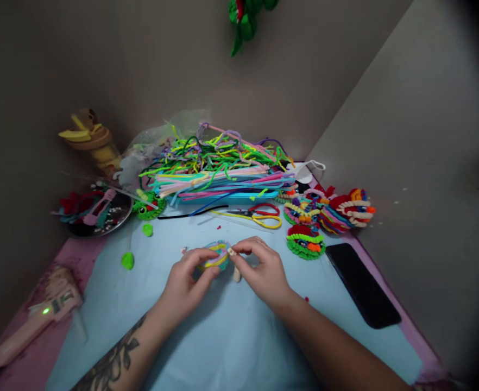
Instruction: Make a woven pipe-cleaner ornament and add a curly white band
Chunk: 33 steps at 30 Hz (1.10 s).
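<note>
My left hand point(188, 277) has its fingers curled round a small coiled pipe-cleaner piece point(216, 255) in blue, yellow and pink, held just above the light blue table mat point(223, 336). My right hand point(264, 269) is pinched on a short pale pipe-cleaner end point(232, 252) touching the right side of that coil. Both hands meet at the middle of the mat.
A big heap of coloured pipe cleaners point(219, 168) lies at the back. Finished fuzzy figures point(329, 214) sit at the right, scissors point(259, 214) behind the hands, a black phone point(361, 285) right, a glue gun point(31, 320) left, a dark tray point(96, 214) back left.
</note>
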Tool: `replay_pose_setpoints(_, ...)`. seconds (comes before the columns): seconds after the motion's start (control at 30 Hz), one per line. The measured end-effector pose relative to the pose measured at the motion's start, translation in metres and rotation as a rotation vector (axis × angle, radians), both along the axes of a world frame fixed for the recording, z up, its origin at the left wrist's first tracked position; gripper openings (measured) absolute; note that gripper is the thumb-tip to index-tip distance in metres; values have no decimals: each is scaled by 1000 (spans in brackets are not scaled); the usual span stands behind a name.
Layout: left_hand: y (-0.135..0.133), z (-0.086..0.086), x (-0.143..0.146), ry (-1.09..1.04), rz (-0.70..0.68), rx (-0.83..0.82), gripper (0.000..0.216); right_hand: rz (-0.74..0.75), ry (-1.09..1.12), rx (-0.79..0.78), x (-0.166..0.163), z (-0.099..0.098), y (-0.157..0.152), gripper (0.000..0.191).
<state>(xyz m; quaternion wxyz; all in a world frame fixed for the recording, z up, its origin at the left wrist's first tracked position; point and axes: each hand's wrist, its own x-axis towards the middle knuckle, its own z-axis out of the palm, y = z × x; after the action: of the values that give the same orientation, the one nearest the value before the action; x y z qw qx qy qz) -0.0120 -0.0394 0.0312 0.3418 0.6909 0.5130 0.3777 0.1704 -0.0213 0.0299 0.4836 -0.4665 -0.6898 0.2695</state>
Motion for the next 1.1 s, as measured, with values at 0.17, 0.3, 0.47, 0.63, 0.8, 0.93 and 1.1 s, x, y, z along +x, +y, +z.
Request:
replay_pose_setpoints(0.17,2,1,-4,77,-63,114,13,84,-129,171,6,0,4,13)
replay_pose_setpoints(0.3,3,1,-4,87,-125,187,11,147,-206,209,7,-1,4,19)
replay_pose_setpoints(0.47,5,2,-6,82,-173,265,12,193,-253,198,7,1,4,18)
replay_pose_setpoints(0.63,6,4,-8,138,-216,312,16,190,-337,174,8,1,3,17)
replay_pose_setpoints(0.8,7,2,-11,227,-226,302,20,188,-373,150,8,1,1,19)
replay_pose_setpoints(0.93,7,1,-13,283,-231,276,21,260,-321,69,8,2,3,17)
replay_pose_setpoints(1.1,9,1,-14,321,-229,268,23,297,-279,-55,8,4,4,17)
